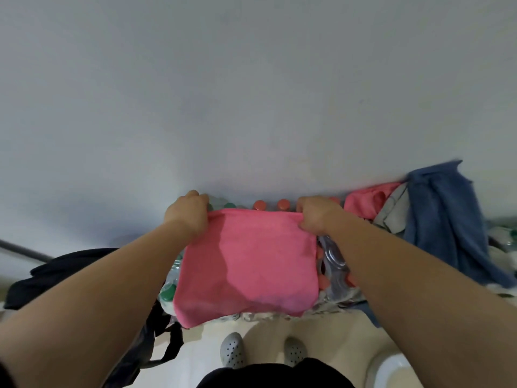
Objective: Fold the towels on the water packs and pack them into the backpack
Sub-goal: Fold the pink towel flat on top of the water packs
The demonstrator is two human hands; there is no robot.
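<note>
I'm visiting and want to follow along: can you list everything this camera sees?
Held pink towel: one, pink, spread out, centre.
Second pink towel: one, pink, heap at right.
Grey towel: one, grey, same heap.
Blue towel: one, blue, draped far right.
Water packs: at least two, green caps left, orange caps right, under the towels.
Backpack: one, black, left.
Shoes: two, grey, pale floor below.
Left hand: one, grips the held towel's far left corner.
Right hand: one, grips its far right corner.
</note>
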